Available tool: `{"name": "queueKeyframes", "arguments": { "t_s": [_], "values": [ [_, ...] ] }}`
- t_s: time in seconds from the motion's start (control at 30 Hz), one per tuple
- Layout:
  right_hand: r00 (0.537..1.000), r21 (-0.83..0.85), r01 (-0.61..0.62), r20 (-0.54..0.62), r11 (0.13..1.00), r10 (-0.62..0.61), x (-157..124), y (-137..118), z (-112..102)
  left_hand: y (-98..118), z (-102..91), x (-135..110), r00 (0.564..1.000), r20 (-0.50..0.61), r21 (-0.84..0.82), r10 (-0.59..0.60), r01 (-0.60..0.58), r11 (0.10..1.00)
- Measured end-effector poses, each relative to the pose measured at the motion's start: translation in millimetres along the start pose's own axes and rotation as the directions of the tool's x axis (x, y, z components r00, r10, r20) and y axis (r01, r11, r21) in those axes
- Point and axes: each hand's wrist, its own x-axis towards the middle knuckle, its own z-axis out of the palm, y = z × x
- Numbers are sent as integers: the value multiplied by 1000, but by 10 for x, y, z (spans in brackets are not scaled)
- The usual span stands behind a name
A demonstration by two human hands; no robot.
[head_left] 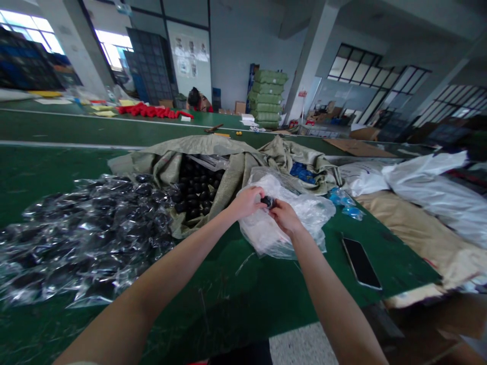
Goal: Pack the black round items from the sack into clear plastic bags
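My left hand (248, 202) and my right hand (285, 217) meet over a pile of clear plastic bags (304, 215), fingers closed on a small black ball (268, 202) between them. The ball has a shiny look; whether a clear bag is around it I cannot tell. Left of my hands an open woven sack (236, 177) holds many loose black balls (196, 190). Farther left lies a broad heap of black pieces wrapped in clear plastic (95, 233).
A phone (361, 263) lies on the green table (236, 304) near its right edge. Blue wrapped pieces (347, 203) and a second sack (323, 170) with blue items are at right. Beyond are red items (152, 110) and a person (200, 100) across the table.
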Motion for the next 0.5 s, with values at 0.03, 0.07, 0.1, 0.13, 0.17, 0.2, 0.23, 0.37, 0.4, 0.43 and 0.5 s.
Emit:
{"name": "queueKeyframes", "arguments": {
  "t_s": [0.03, 0.07, 0.1, 0.13, 0.17, 0.2, 0.23, 0.37, 0.4, 0.43, 0.5],
  "values": [
    [1000, -54, 15, -9, 998, -15, 18, 13, -17, 2, -2, 1, 1000, 10, -29, -9, 9, 1000],
    [999, -119, 31, -21, 992, -34, 35, 27, -38, 1, 0, -1, 1000, 19, -56, -14, 15, 998],
    [998, -188, 46, -32, 981, -53, 49, 42, -61, -4, 6, -6, 1000, 22, -78, -12, 13, 997],
    [997, -251, 56, -44, 966, -69, 61, 57, -83, -12, 14, -14, 1000, 20, -91, -3, 5, 996],
    [995, -304, 61, -56, 951, -81, 68, 69, -101, -25, 24, -24, 1000, 14, -92, 9, -7, 996],
    [994, -351, 64, -66, 934, -92, 70, 79, -113, -40, 34, -34, 1000, 8, -85, 20, -19, 996],
    [992, -397, 69, -73, 915, -107, 67, 85, -115, -55, 45, -44, 1000, 3, -75, 27, -27, 997],
    [964, -597, 134, -108, 791, -245, 32, 69, -45, -100, 76, -76, 999, -40, -84, -3, -1, 996],
    [951, -638, 140, -125, 757, -281, 26, 56, -20, -105, 80, -84, 997, -64, -101, -32, 25, 995],
    [940, -671, 135, -147, 729, -309, 24, 42, 4, -109, 84, -93, 994, -90, -125, -68, 57, 991],
    [920, -716, 118, -182, 688, -347, 31, 12, 39, -121, 94, -115, 982, -126, -197, -143, 117, 973]
  ]
}}
